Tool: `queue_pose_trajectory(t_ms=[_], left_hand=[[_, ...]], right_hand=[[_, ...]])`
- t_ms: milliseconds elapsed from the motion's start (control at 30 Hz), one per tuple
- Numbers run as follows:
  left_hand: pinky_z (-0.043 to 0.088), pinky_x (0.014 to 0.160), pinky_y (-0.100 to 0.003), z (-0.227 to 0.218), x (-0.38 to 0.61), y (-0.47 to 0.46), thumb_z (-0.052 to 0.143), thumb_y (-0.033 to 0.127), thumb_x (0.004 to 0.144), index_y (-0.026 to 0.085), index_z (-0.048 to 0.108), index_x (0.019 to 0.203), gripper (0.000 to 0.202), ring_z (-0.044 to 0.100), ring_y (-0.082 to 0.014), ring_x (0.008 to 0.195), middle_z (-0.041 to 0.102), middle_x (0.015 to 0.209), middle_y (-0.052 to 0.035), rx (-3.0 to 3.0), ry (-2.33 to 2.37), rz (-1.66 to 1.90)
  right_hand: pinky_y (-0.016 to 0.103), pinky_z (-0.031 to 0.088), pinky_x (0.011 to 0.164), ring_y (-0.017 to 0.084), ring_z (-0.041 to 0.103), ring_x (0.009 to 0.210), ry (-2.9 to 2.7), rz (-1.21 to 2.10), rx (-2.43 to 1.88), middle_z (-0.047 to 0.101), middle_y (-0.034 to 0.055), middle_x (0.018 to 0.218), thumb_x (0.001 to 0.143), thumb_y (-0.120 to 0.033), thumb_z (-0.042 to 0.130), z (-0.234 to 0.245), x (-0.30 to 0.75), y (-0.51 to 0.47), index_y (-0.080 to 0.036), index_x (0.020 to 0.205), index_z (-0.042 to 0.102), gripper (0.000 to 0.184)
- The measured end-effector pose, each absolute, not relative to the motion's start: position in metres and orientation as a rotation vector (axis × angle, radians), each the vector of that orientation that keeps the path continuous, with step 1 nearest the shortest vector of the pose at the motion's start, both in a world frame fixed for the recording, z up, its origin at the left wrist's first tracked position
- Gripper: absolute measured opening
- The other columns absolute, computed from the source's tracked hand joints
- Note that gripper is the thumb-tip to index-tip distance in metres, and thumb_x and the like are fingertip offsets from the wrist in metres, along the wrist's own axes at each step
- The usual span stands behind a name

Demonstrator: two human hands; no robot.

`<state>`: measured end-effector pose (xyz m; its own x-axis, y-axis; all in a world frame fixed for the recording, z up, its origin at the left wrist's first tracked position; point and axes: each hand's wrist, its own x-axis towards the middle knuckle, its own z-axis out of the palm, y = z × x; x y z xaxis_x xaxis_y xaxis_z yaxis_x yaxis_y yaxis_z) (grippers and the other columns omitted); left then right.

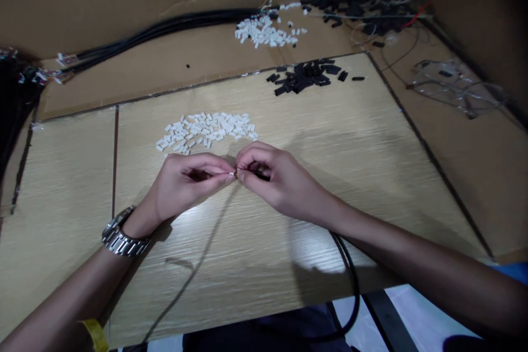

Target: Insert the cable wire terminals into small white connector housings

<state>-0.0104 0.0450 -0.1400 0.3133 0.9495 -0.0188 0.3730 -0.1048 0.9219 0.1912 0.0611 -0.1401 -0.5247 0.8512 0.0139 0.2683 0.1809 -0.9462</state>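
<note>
My left hand (187, 184) and my right hand (272, 179) meet fingertip to fingertip over the wooden table (289, 242). The left fingers pinch a small white connector (231, 175). The right fingers are closed on the end of a black cable (348, 278), which runs under my right forearm and loops off the table's near edge. Thin wire ends show between the two pinches. A metal watch (120, 236) sits on my left wrist.
A pile of white connectors (208, 129) lies just beyond my hands. Black sleeves (307, 77) lie at the back, with more white pieces (266, 32) and black parts (363, 5) behind. Black cable bundles (165, 27) run along the cardboard wall. Clear bags (457, 88) lie at right.
</note>
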Motion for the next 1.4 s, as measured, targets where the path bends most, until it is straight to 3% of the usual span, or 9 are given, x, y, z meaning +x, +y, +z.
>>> queue_pose_trajectory(t_ms=[567, 833, 1400], left_hand=[[0.059, 0.068, -0.022, -0.1373, -0.0110, 0.0474, 0.077, 0.024, 0.077, 0.018, 0.074, 0.086, 0.012, 0.071, -0.0140, 0.075, 0.076, 0.085, -0.0045, 1.536, 1.203, 0.800], [0.062, 0.070, -0.026, -0.1367, -0.0101, 0.0473, 0.077, 0.026, 0.076, 0.020, 0.073, 0.084, 0.011, 0.072, -0.0171, 0.076, 0.076, 0.083, -0.0043, 1.512, 1.196, 0.821], [0.056, 0.063, -0.021, -0.1429, -0.0118, 0.0470, 0.072, 0.028, 0.081, 0.015, 0.072, 0.089, 0.015, 0.069, -0.0149, 0.073, 0.075, 0.086, -0.0069, 1.573, 1.189, 0.786]], right_hand=[[0.026, 0.042, 0.069, 0.013, 0.054, 0.077, -1.863, 1.256, -0.944, 0.056, 0.0002, 0.081, 0.085, -0.015, 0.058, -0.1467, 0.1903, 0.0628, -0.018, 0.077, 0.057, 0.009], [0.025, 0.043, 0.059, 0.011, 0.052, 0.070, -1.780, 1.402, -0.987, 0.054, -0.0002, 0.082, 0.085, -0.018, 0.058, -0.1478, 0.1882, 0.0618, -0.018, 0.077, 0.056, 0.008], [0.023, 0.046, 0.053, 0.010, 0.053, 0.067, -1.722, 1.469, -1.048, 0.055, 0.0016, 0.085, 0.085, -0.018, 0.060, -0.1504, 0.1876, 0.0610, -0.017, 0.079, 0.061, 0.006]])
